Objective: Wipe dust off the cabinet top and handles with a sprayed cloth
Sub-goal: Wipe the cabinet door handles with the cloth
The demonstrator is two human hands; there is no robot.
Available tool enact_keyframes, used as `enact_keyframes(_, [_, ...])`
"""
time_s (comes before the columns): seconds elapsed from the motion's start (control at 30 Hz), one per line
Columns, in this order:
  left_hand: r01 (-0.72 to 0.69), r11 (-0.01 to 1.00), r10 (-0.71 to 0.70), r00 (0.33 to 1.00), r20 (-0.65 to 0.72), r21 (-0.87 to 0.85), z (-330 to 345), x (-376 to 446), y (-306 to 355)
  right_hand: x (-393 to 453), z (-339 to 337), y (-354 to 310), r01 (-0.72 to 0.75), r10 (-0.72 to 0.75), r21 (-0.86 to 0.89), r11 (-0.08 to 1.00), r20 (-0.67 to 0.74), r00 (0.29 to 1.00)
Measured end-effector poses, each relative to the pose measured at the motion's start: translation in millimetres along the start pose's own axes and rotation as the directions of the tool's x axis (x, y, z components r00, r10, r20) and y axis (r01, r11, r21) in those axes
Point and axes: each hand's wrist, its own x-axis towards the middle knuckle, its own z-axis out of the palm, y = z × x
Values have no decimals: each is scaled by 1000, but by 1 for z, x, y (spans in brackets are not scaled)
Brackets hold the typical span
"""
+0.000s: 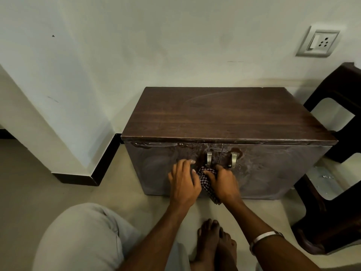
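right hand bunches checkered cloth under curved metal handle.

Home room: low wooden cabinet, wall socket, tiled floor.

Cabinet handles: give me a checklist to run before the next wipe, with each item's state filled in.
1. Cloth in hand: ok. The right hand grips the checkered cloth.
2. Cloth at the left handle: ok. It is bunched just below the handle's lower end; whether it touches is hard to tell.
3. Door steadied: ok. The left hand lies flat against the left door beside the handle.
4. Right handle wiped: cannot tell. Nothing covers it now.
5. Door fronts clean: not ok. Pale smears and streaks show on both.
6. Cabinet top clean: cannot tell. Only a faint arc streak shows near the back.
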Motion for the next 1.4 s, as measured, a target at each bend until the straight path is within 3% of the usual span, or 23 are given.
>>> enact_keyframes(0.13, [3, 1000, -3, 1000, -8, -8, 0, -1, -2, -2, -4, -1, 0, 0, 37, 999, 8, 1000])
enact_keyframes(0.27, [11, 1000, -11, 1000, -5, -27, -1, 1, 1, -12, -8, -13, 19, -19, 231, 973, -4, 1000])
enact_keyframes(0.5, [-1, 979, -4, 1000, -21, -202, -5, 4, 5, -23, -4, -52, -123, 255, 523, 843, -188, 948])
enact_keyframes(0.57, [30, 942, -11, 998, 58, -333, -7, 3, 7, -22, -4, -53, -122, 269, 548, 827, -195, 943])
enact_keyframes(0.67, [62, 917, -11, 991, 130, -394, -5, 4, 6, -20, -6, -47, -108, 253, 569, 815, -183, 950])
enact_keyframes(0.87, [-19, 911, 62, 994, 92, -411, -4, 6, 8, -17, -2, -38, -115, 276, 603, 790, -181, 944])
enact_keyframes(1.03, [-77, 897, 128, 988, 90, -435, 1, 3, 8, -19, 1, -25, -109, 199, 618, 779, -79, 977])
enact_keyframes(1.2, [-125, 890, 187, 977, 100, -439, 4, -1, 12, -15, 1, -18, -174, 225, 680, 712, 14, 974])
enact_keyframes(1.4, [-150, 885, 202, 977, 73, -440, 6, 1, 18, -1, -7, -20, -140, 229, 673, 726, -45, 972])
